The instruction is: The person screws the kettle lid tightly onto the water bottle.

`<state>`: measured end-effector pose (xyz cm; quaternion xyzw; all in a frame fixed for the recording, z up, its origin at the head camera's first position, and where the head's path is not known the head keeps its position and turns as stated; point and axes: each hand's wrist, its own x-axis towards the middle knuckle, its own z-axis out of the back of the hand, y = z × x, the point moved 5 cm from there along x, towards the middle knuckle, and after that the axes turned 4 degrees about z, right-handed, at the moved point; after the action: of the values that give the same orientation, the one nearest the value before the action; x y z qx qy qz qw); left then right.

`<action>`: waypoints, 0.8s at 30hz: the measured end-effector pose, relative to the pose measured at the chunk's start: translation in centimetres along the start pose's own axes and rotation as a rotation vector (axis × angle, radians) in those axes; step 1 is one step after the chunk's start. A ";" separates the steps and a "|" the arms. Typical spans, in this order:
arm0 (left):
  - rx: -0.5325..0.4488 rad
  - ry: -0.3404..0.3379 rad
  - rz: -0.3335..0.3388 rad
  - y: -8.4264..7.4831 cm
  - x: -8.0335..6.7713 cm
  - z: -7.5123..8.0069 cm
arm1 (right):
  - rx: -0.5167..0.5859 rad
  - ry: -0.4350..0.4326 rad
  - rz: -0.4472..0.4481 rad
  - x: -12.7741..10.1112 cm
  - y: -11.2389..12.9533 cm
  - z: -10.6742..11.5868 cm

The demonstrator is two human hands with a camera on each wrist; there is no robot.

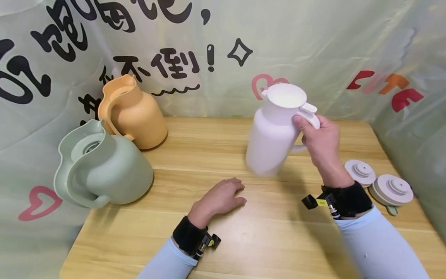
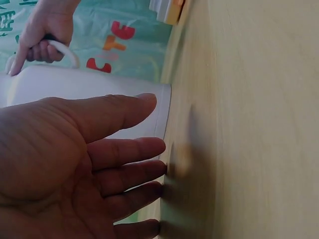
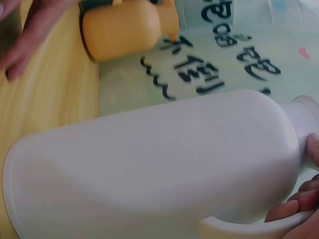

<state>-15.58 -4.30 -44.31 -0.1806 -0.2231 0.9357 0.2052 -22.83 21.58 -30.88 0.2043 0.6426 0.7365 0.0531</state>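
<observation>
A white vacuum jug (image 1: 270,135) with a wide mouth stands near the middle of the table, leaning slightly in the head view. My right hand (image 1: 322,141) grips its handle (image 1: 308,114), thumb on top near the neck. Fingers of that hand curl round the handle in the right wrist view. Whether the jug's base touches the table I cannot tell. My left hand (image 1: 221,197) is just left of the jug and nearer to me, fingers extended and spread, holding nothing. In the left wrist view its palm (image 2: 45,154) shows in front of the jug's body (image 2: 94,84).
An orange jug (image 1: 143,116) and a pale green jug (image 1: 115,166) stand on the left side of the table (image 1: 195,155). Round pale lids (image 1: 360,172) lie on the right, one with a green tab (image 1: 392,210) below it. A printed cloth (image 1: 331,50) hangs behind.
</observation>
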 end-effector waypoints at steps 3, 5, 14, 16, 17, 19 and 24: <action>0.005 0.001 0.004 0.0 0.0 0.0 | -0.002 -0.037 -0.002 1.0 -0.2 1.4; 0.004 0.003 0.007 0.0 0.0 0.0 | 0.006 -0.069 -0.007 1.7 -0.4 2.4; 0.008 0.012 0.015 0.1 -0.1 -0.1 | -0.031 -0.156 -0.089 4.8 -1.6 6.9; 0.009 0.012 0.010 0.1 -0.1 -0.1 | -0.038 -0.189 -0.100 5.5 -1.8 8.0; 0.009 0.011 0.006 0.1 0.0 0.0 | -0.028 -0.205 -0.103 5.8 -1.9 8.5; 0.015 0.008 -0.001 0.1 0.0 0.0 | -0.025 -0.230 -0.107 6.4 -2.0 9.4; 0.018 0.010 -0.011 0.1 0.1 0.2 | -0.014 -0.265 -0.128 8.2 -2.4 11.7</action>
<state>-15.79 -4.43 -44.21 -0.1824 -0.2146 0.9356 0.2130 -26.41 35.63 -30.28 0.2581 0.6365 0.7027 0.1858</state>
